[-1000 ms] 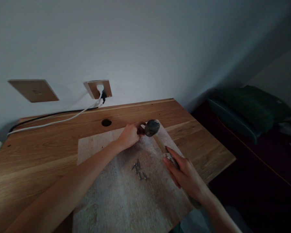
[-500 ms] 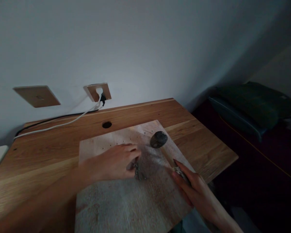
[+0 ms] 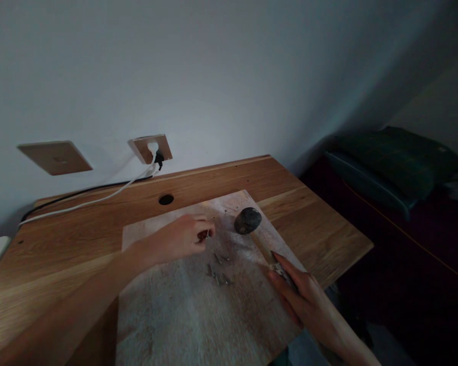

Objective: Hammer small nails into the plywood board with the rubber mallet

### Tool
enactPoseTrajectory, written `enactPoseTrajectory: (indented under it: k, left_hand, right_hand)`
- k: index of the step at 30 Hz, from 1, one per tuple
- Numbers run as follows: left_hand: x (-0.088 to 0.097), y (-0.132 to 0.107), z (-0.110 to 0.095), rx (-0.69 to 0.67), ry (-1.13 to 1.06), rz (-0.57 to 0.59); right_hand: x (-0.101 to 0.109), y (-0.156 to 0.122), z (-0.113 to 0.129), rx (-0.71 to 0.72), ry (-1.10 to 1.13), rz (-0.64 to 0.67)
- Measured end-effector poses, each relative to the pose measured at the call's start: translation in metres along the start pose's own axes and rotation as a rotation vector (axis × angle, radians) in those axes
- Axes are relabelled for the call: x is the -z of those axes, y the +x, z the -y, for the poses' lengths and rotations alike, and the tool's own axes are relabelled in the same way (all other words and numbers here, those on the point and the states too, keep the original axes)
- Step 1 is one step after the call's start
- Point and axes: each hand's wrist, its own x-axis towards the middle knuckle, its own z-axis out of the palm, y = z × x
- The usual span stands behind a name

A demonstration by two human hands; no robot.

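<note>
My right hand (image 3: 299, 292) is wrapped round the handle of a mallet (image 3: 265, 249). Its dark rounded head (image 3: 248, 221) rests on a pale wooden board (image 3: 168, 320). Over the middle of the board, my left hand (image 3: 187, 236) is closed in a pinch, with a small shiny piece, apparently a nail (image 3: 208, 234), at the fingertips. Several loose nails (image 3: 218, 274) lie in a small pile just below and right of that hand. Blur hides their exact shape.
The board lies on a brown wooden table (image 3: 328, 229) with a round cable hole (image 3: 166, 199). White and black cables (image 3: 99, 197) run to a wall socket (image 3: 152, 148). A switch plate (image 3: 55, 157) is further left. Cushions (image 3: 397, 162) lie beyond the table at right.
My left hand has lifted up and left off the pile of nails, uncovering it, with a small piece in its fingers. My right hand and the mallet have hardly moved.
</note>
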Motion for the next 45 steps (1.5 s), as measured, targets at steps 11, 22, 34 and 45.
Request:
enactPoseTrajectory:
  k: [11,22,34,45]
  left_hand:
    - [-0.012,0.040,0.042,0.150,-0.150,-0.258]
    - [-0.021,0.039,0.044,0.071,-0.125,-0.288]
    - [-0.023,0.038,0.044,0.147,-0.304,-0.323]
    - [-0.024,0.038,0.043,0.165,-0.331,-0.315]
  right_hand:
    - [0.003,-0.001,0.013,-0.014,0.052,0.009]
    - [0.008,0.004,0.019,-0.005,0.040,0.076]
    - [0.001,0.027,0.072,0.076,0.047,0.225]
    - [0.000,0.028,0.083,0.072,0.014,0.238]
